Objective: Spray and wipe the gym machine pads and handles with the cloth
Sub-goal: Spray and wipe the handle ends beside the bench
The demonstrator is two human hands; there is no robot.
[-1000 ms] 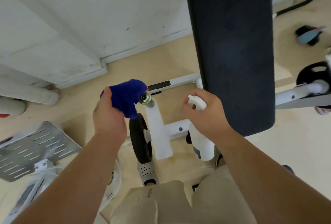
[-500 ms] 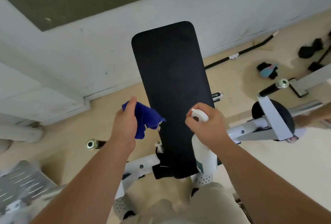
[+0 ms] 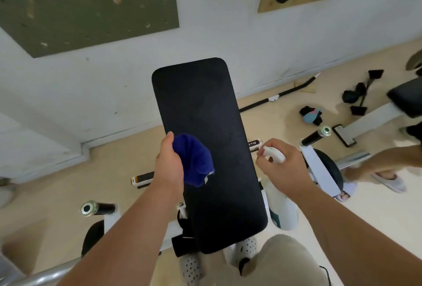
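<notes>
While the left hand (image 3: 168, 168) bunches the cloth (image 3: 194, 160), seemingly soft and light, at the left edge of the pad (image 3: 205, 102) | right hand (image 3: 285, 171) fingers wrap the spray bottle (image 3: 284, 215) neck off its right edge | bottle probably slippery; hold the neck.

White wall (image 3: 228, 29), green panel (image 3: 80, 4), beige floor (image 3: 57, 189).

Both forearms are extended forward | left hand (image 3: 170, 166) is curled around blue cloth (image 3: 194, 160) | right hand (image 3: 283, 169) is clasped over spray bottle (image 3: 284, 213)
</notes>
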